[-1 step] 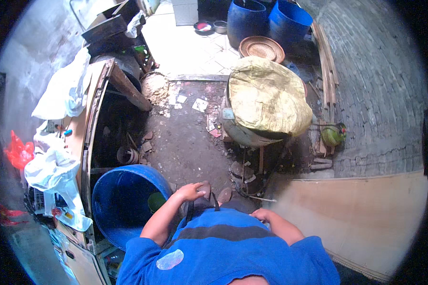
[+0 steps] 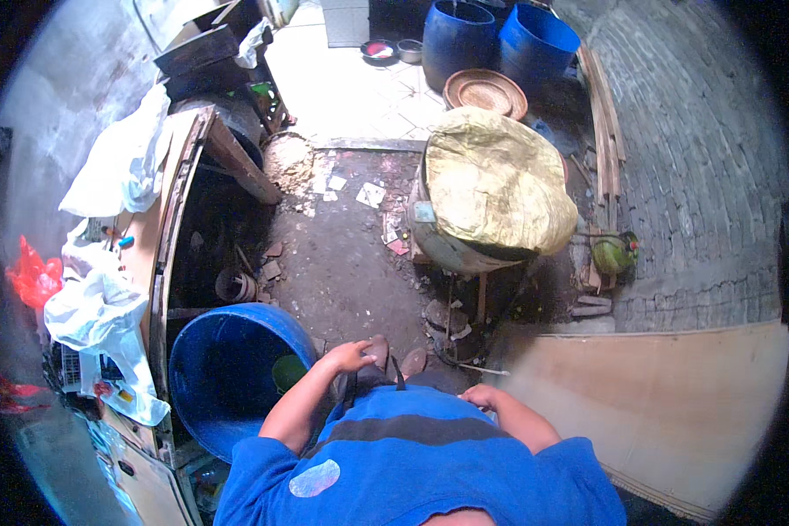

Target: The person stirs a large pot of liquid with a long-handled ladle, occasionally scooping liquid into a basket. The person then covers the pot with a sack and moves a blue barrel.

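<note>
My left hand point(image 2: 351, 357) hangs in front of my left thigh, above the dark trousers. Its fingers are stretched out and nothing is in them. By the hem of my blue shirt point(image 2: 430, 408), my right hand point(image 2: 479, 397) rests at the right hip; its fingers are partly hidden, so their grip does not show. The thing nearest my left hand is a large blue barrel point(image 2: 302, 329), lying on its side with its mouth toward me. A green item point(image 2: 287, 373) shows inside it.
Ahead on the right stands a round drum point(image 2: 447, 245) covered by a yellowish woven sack point(image 2: 500, 180). Along the left runs a wooden table point(image 2: 155, 228) with white plastic bags point(image 2: 118, 162). A pale board point(image 2: 675, 394) leans at right. Blue barrels point(image 2: 458, 44) stand beyond, near woven trays point(image 2: 484, 92).
The view has shifted very slightly; hands and objects otherwise stay as they were.
</note>
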`<state>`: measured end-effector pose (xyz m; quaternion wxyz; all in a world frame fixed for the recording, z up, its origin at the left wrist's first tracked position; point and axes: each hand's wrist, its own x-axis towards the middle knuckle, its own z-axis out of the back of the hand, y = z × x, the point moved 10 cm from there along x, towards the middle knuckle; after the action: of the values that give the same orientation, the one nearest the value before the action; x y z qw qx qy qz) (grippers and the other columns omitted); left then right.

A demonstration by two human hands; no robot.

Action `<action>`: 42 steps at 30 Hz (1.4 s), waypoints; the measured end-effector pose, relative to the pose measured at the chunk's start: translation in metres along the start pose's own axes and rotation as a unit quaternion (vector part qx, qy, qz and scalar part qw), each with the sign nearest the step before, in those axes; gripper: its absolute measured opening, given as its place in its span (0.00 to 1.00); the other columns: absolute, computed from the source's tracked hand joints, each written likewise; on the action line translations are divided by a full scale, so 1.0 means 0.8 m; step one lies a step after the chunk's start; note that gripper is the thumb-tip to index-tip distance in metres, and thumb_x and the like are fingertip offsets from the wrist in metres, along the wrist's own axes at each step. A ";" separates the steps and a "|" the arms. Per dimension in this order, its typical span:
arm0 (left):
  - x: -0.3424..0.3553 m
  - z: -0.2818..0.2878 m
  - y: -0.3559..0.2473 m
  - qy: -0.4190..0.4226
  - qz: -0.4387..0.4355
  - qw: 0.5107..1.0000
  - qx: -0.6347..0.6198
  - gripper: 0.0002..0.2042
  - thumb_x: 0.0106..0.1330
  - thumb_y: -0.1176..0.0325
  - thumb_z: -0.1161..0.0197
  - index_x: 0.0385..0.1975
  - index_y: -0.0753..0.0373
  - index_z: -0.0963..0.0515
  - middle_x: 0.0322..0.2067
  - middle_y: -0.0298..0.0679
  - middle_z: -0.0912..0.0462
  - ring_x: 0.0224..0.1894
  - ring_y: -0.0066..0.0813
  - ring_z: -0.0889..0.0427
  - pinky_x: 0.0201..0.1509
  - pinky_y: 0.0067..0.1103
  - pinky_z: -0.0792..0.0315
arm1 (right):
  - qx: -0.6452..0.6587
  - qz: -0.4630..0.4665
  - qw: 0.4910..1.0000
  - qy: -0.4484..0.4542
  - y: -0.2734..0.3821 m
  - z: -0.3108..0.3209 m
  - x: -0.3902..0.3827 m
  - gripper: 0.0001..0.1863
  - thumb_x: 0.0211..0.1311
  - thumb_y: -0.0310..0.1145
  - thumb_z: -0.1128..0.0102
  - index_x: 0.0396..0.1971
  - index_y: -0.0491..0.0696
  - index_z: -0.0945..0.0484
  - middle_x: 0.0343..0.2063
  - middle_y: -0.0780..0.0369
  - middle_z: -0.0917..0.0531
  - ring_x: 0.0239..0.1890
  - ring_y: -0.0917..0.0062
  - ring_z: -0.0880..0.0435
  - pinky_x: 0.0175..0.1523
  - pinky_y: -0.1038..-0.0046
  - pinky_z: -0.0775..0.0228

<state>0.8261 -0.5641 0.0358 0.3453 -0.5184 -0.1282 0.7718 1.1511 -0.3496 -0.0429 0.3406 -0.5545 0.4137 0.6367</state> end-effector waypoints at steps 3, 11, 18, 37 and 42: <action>0.032 -0.045 0.083 0.041 0.030 0.995 -0.086 0.36 0.63 0.40 0.47 0.65 0.59 0.37 0.60 0.50 0.31 0.64 0.45 0.33 0.65 0.33 0.37 | -0.036 0.040 0.999 -0.010 0.058 0.033 -0.009 0.26 0.61 0.59 0.47 0.43 0.53 0.16 0.41 0.59 0.15 0.44 0.68 0.18 0.52 0.65 0.30; 0.044 -0.088 0.158 0.110 0.062 0.985 -0.118 0.39 0.63 0.38 0.47 0.65 0.62 0.39 0.64 0.48 0.35 0.67 0.42 0.37 0.69 0.33 0.44 | -0.055 0.039 0.998 0.006 0.110 0.036 -0.008 0.23 0.59 0.58 0.43 0.40 0.55 0.14 0.38 0.64 0.15 0.38 0.76 0.19 0.46 0.68 0.28; 0.066 -0.110 0.188 0.158 0.055 0.978 -0.124 0.40 0.63 0.37 0.48 0.67 0.64 0.42 0.67 0.47 0.40 0.69 0.42 0.42 0.70 0.34 0.47 | -0.060 0.001 0.998 0.000 0.120 0.031 -0.008 0.18 0.58 0.53 0.39 0.40 0.57 0.15 0.32 0.67 0.16 0.31 0.77 0.22 0.36 0.67 0.28; 0.038 -0.163 0.169 0.205 0.117 0.963 -0.129 0.42 0.63 0.36 0.49 0.69 0.61 0.47 0.67 0.50 0.43 0.70 0.44 0.44 0.71 0.34 0.49 | -0.047 0.093 0.964 -0.243 0.122 0.088 0.042 0.21 0.56 0.52 0.42 0.37 0.51 0.15 0.38 0.54 0.16 0.43 0.60 0.18 0.50 0.64 0.28; 0.041 -0.209 0.158 0.209 0.173 0.961 -0.051 0.41 0.64 0.36 0.51 0.71 0.54 0.53 0.69 0.52 0.48 0.71 0.52 0.51 0.71 0.36 0.50 | 0.064 0.056 0.955 -0.284 0.068 0.112 0.111 0.20 0.59 0.52 0.45 0.31 0.50 0.15 0.35 0.53 0.16 0.42 0.56 0.18 0.49 0.61 0.27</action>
<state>0.9169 -0.6611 -0.1299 0.1984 -0.6992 -0.0010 0.6868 1.0511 -0.2943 -0.1188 0.4430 -0.3036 0.3698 0.7582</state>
